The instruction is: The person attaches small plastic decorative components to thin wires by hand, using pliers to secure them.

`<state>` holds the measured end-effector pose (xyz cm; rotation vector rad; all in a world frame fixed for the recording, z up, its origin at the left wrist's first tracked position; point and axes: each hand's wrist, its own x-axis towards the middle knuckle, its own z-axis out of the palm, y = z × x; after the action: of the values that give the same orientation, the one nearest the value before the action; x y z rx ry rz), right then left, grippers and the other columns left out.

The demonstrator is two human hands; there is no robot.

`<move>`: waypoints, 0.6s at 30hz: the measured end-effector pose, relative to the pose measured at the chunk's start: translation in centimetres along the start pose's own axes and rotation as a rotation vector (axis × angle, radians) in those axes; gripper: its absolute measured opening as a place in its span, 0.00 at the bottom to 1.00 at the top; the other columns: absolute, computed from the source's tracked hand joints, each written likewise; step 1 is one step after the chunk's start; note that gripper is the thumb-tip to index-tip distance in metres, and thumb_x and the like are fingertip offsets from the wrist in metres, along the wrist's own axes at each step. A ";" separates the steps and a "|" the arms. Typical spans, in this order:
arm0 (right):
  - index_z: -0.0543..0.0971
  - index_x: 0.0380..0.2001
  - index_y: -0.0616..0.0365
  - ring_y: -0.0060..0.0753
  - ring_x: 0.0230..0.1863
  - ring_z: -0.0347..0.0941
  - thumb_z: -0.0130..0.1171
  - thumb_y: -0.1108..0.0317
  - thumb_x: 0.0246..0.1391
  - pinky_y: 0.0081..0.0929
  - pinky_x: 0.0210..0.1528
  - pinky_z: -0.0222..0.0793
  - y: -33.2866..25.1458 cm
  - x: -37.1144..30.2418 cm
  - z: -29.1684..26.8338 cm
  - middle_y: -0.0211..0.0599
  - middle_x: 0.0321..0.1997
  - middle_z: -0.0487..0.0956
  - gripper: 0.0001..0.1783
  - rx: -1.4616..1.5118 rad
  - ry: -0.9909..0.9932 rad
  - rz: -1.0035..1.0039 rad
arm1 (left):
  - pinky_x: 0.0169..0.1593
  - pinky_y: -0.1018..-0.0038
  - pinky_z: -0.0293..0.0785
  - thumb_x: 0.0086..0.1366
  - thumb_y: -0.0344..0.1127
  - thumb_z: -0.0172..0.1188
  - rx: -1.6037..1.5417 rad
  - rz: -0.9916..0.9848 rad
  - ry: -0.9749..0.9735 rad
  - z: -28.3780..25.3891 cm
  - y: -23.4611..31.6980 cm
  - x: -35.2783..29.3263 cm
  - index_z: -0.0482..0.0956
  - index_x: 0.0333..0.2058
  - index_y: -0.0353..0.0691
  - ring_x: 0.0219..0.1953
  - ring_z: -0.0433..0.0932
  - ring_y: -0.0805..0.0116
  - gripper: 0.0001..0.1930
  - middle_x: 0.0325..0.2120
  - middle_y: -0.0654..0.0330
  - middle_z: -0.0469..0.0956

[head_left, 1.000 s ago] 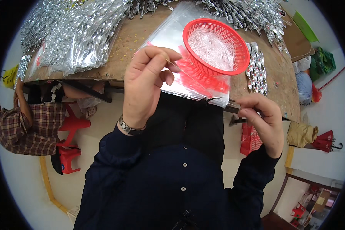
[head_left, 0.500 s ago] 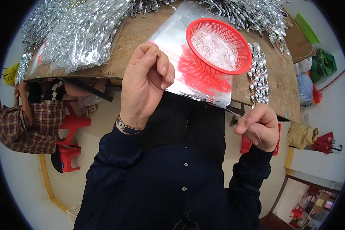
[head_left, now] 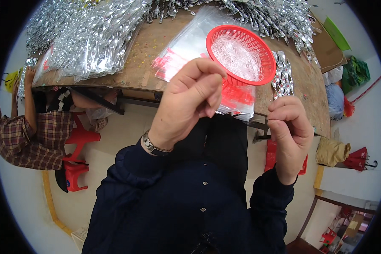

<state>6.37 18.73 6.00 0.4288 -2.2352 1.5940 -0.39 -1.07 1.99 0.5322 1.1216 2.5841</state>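
Observation:
My left hand (head_left: 189,103) is raised before the table's front edge, left of the red basket. Its thumb and forefinger are pinched together; what they hold, if anything, is too fine to make out. Lower right of the basket, my right hand (head_left: 291,137) is closed in a pinch on a thin pale thread, barely visible now. White threads (head_left: 237,57) lie tangled in the round red plastic basket (head_left: 270,70). Under it lies a stack of clear plastic bags (head_left: 188,36) with red ends, partly hidden by my left hand.
Silver twisted foil strips (head_left: 89,38) are heaped at left on the wooden table (head_left: 146,57); more silver strips (head_left: 279,25) lie at far right. A short row of strips (head_left: 283,74) is beside the basket. At left, a person in a checked shirt (head_left: 40,137) sits near red stools (head_left: 76,171).
My left hand has moved right and slightly down, toward the basket. The right hand has risen slightly and turned, its fingertips now pinched upward. The person at left has raised an arm to the table.

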 end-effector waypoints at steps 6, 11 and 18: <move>0.76 0.30 0.64 0.15 0.26 0.67 0.58 0.81 0.49 0.12 0.26 0.59 0.1 -0.7 1.6 0.31 0.31 0.75 0.04 0.188 0.069 0.144 | 0.23 0.84 0.59 0.67 0.33 0.50 0.012 -0.078 -0.090 1.0 -0.7 -0.4 0.65 0.51 0.33 0.19 0.63 0.78 0.16 0.19 0.65 0.64; 0.77 0.39 0.64 0.11 0.24 0.64 0.58 0.81 0.51 0.09 0.24 0.57 0.4 -1.1 2.6 0.27 0.29 0.75 0.10 0.205 0.095 0.220 | 0.22 0.87 0.59 0.67 0.31 0.50 0.027 -0.087 -0.105 1.5 -1.3 -0.7 0.65 0.52 0.37 0.20 0.65 0.83 0.15 0.19 0.69 0.67; 0.77 0.44 0.64 0.10 0.24 0.65 0.57 0.80 0.52 0.09 0.25 0.58 0.1 -1.2 2.9 0.25 0.28 0.75 0.15 0.270 0.089 0.267 | 0.24 0.88 0.61 0.67 0.30 0.50 0.020 -0.094 -0.148 1.7 -1.6 -1.0 0.62 0.54 0.37 0.21 0.65 0.84 0.18 0.20 0.70 0.66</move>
<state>7.04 16.09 4.53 0.1261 -2.0872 2.0207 1.41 0.72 1.69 0.6479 1.0964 2.4131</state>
